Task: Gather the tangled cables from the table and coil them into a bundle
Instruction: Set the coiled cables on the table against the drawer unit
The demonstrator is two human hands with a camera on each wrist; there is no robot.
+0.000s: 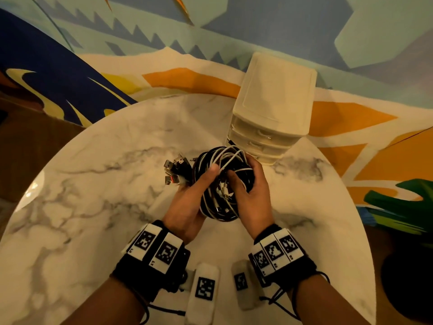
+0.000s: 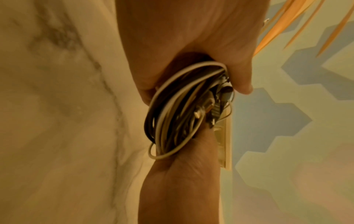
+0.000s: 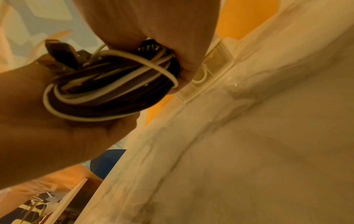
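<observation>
Hands [image 1: 189, 205], two, gripping one cable bundle [image 1: 222, 184]

Round marble table [image 1: 98, 207], white with grey veining, seen from above. A cream plastic drawer unit [image 1: 274, 109] stood on its far right part, close to the edge, drawer fronts facing the viewer. The table [image 3: 249, 151] showed the same veined top in the right wrist view, the unit [image 3: 208, 72] upon it.

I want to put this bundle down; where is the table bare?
Bare marble lies left of the left hand out to the table rim. Crowded: the drawer unit behind the cable bundle, held by the right hand.
</observation>
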